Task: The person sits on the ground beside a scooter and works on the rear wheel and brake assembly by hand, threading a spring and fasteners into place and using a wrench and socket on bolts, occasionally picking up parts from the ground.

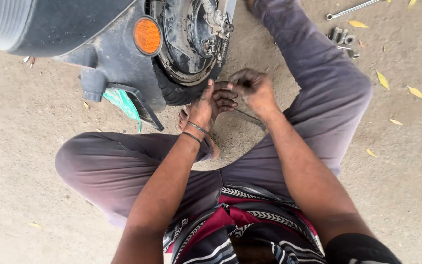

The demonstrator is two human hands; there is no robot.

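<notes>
While gritty sand surrounds them, greasy left hand [210, 103] and right hand [252, 89] pinch something unidentifiable beside rubber tyre [179, 92].

Illumination: soft, even daylight with no hard-edged shadows. A faint diffuse shadow lies on the ground [230, 142] directly below the fingers [223, 95]. The orange reflector [147, 35], up and left of the fingers, shows no glare. Focus is sharp around the fingers. Wide-angle distortion bends the frame edges, and the clothing nearest the camera appears slightly soft.
</notes>
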